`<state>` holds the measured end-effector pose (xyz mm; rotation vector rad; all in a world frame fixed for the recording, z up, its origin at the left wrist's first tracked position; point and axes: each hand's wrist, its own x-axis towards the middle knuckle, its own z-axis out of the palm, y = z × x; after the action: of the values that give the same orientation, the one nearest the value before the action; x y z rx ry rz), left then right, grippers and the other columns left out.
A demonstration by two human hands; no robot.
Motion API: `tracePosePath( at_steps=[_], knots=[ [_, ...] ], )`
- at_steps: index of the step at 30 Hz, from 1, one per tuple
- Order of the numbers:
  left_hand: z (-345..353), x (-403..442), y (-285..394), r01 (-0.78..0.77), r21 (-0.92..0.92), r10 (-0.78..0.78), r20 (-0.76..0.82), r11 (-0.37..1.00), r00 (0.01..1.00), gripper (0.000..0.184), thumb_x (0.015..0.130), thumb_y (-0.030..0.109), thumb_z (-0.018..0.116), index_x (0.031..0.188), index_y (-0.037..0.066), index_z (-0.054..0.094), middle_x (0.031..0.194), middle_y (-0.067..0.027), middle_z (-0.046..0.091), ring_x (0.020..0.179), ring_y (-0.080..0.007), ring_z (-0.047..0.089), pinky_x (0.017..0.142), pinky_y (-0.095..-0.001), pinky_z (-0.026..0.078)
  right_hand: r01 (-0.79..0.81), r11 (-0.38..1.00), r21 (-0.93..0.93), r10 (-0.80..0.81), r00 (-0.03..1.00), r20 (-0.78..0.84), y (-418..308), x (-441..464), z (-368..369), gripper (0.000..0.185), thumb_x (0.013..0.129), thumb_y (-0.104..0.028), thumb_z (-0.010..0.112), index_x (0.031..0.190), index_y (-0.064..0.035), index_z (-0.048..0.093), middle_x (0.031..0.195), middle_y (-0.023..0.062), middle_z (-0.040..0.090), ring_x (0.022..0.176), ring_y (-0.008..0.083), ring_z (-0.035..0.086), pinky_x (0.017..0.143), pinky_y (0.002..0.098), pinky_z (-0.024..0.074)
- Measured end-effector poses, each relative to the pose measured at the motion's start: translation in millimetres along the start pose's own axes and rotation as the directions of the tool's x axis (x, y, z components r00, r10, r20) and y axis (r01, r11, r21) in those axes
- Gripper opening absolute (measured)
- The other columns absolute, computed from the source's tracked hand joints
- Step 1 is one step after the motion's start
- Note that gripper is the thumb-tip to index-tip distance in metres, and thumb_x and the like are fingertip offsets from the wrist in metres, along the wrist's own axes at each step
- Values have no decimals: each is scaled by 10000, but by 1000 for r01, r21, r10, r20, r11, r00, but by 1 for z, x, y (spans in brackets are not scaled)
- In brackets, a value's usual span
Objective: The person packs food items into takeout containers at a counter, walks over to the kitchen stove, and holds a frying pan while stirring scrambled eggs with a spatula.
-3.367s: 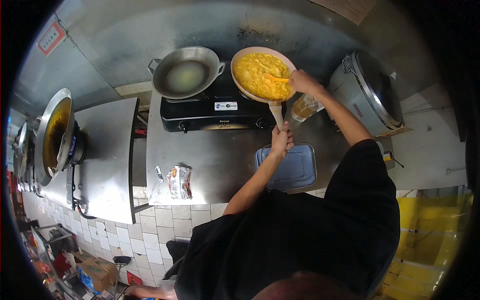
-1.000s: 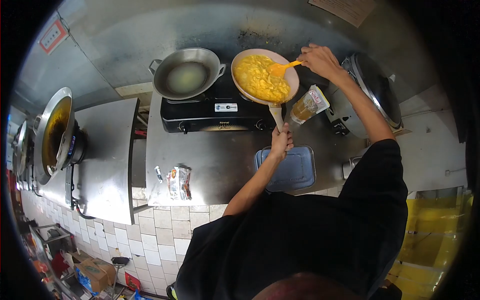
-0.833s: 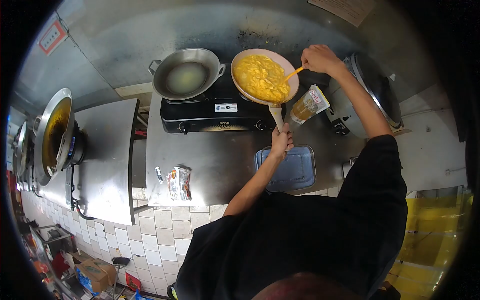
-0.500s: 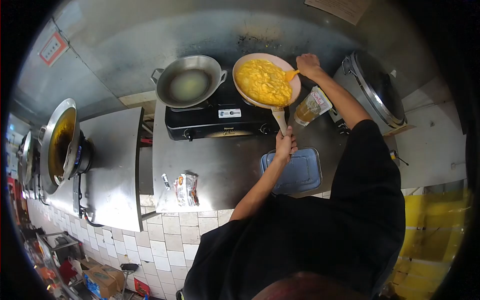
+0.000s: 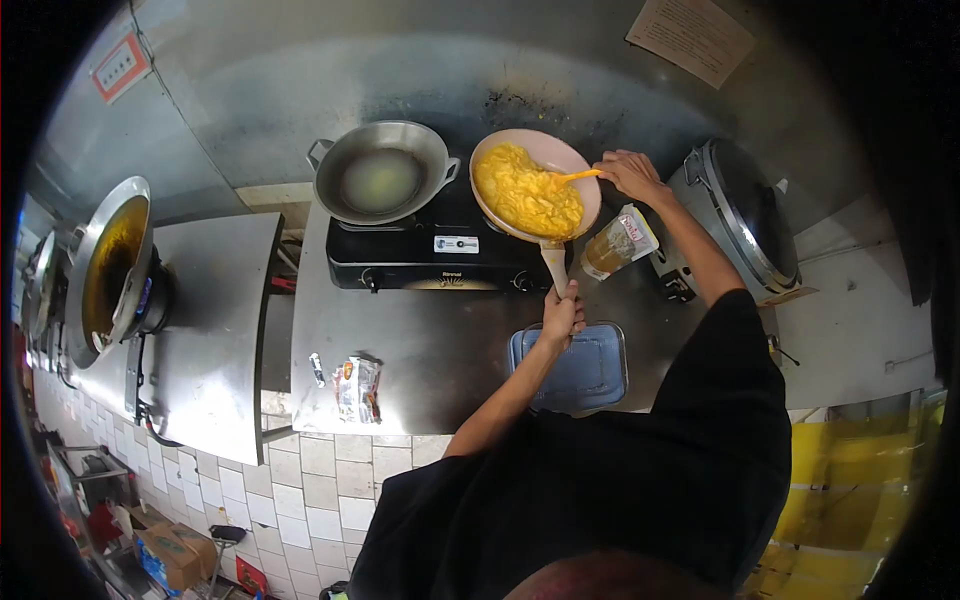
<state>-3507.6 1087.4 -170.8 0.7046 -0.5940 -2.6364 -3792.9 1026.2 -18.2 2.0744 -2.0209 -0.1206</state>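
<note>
My left hand (image 5: pixel 564 312) is wrapped round the pale handle of a frying pan (image 5: pixel 556 150). Soft scrambled egg (image 5: pixel 525 195) lies in the pan, heaped toward its left and lower side, leaving pink surface bare at the upper right. In my right hand (image 5: pixel 632 174) is an orange spatula (image 5: pixel 578 176), its blade in the egg. The pan sits over the right side of a black two-burner gas stove (image 5: pixel 400 262). Just below my right forearm stands an oil pouch (image 5: pixel 620 243) with yellowish liquid inside.
A grey wok (image 5: pixel 385 175) with cloudy liquid occupies the left burner. Near my left wrist is a blue-lidded container (image 5: pixel 570 365). A torn packet (image 5: pixel 358 388) lies at the counter's front left. A large lidded cooker (image 5: pixel 745 215) stands right; another wok (image 5: pixel 112 270) is far left.
My right hand has drawn the spatula across the pan, and the egg has shifted off the upper right side. The left hand keeps its grip on the handle. The whole view has tilted slightly.
</note>
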Motion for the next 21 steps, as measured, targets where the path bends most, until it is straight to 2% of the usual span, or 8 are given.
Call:
tracePosePath(
  at_steps=[1, 4, 7, 13, 16, 17, 20, 21],
  knots=[
    [1, -1, 0, 1, -5, -1, -7, 1000, 1000, 217, 1009, 288, 550, 922, 159, 400, 649, 46, 371, 469, -38, 300, 375, -220, 257, 46, 999, 2, -46, 999, -13, -2, -6, -11, 215, 912, -241, 597, 1083, -167, 706, 854, 55, 603, 856, 265, 602, 731, 402, 489],
    [-1, 3, -3, 16, -10, -16, -11, 1000, 1000, 195, 1017, 298, 537, 1042, 141, 425, 658, 41, 386, 459, -41, 312, 370, -225, 268, 145, 985, -88, -150, 987, -53, -1, -15, -37, 209, 898, -218, 611, 1061, -147, 719, 893, 33, 625, 780, 254, 563, 741, 396, 505],
    [-2, 4, -3, 30, -9, -30, -11, 1000, 999, 195, 1018, 303, 535, 1022, 144, 421, 654, 42, 384, 452, -38, 310, 360, -224, 257, 41, 977, -207, -52, 998, -46, 8, -14, -49, 214, 896, -211, 607, 1064, -159, 728, 898, 42, 633, 833, 258, 614, 778, 398, 522],
    [2, -6, 6, 25, 18, -25, -17, 1000, 1000, 236, 1004, 319, 558, 962, 144, 407, 673, 36, 390, 481, -45, 342, 379, -222, 287, -204, 923, -327, 226, 974, 32, 36, 37, 18, 268, 925, -184, 527, 1097, -137, 728, 1167, 106, 676, 1072, 350, 650, 925, 451, 515],
    [2, -4, 2, 7, -2, -7, -17, 1000, 1000, 244, 1005, 332, 558, 962, 146, 406, 685, 31, 395, 478, -49, 345, 376, -222, 283, -253, 932, -261, 249, 967, -48, 28, 72, 50, 277, 898, -110, 563, 1113, -163, 728, 1107, 129, 667, 1075, 364, 631, 956, 450, 493],
    [2, -3, 2, 5, 16, -5, -27, 1000, 1000, 248, 1007, 341, 555, 962, 147, 407, 688, 32, 395, 471, -49, 338, 373, -227, 279, -308, 921, -239, 312, 950, -18, 24, 88, 57, 303, 924, -143, 551, 1181, -191, 704, 1228, 134, 632, 1173, 391, 584, 1026, 509, 426],
    [1, 1, 1, 19, 0, -19, -22, 1000, 1000, 208, 1026, 308, 518, 978, 149, 393, 660, 28, 394, 444, -46, 327, 356, -230, 259, -349, 921, -175, 362, 931, 48, 17, 122, 76, 329, 952, -145, 525, 1234, -226, 675, 1314, 136, 586, 1283, 390, 499, 1093, 559, 336],
    [0, 1, 1, 18, -7, -18, -7, 1000, 1000, 203, 1027, 304, 515, 989, 150, 388, 661, 27, 394, 440, -46, 326, 352, -227, 260, -296, 940, -170, 313, 946, 85, 18, 128, 83, 325, 960, -149, 521, 1235, -230, 672, 1284, 125, 592, 1267, 369, 505, 1078, 547, 337]
  ],
)
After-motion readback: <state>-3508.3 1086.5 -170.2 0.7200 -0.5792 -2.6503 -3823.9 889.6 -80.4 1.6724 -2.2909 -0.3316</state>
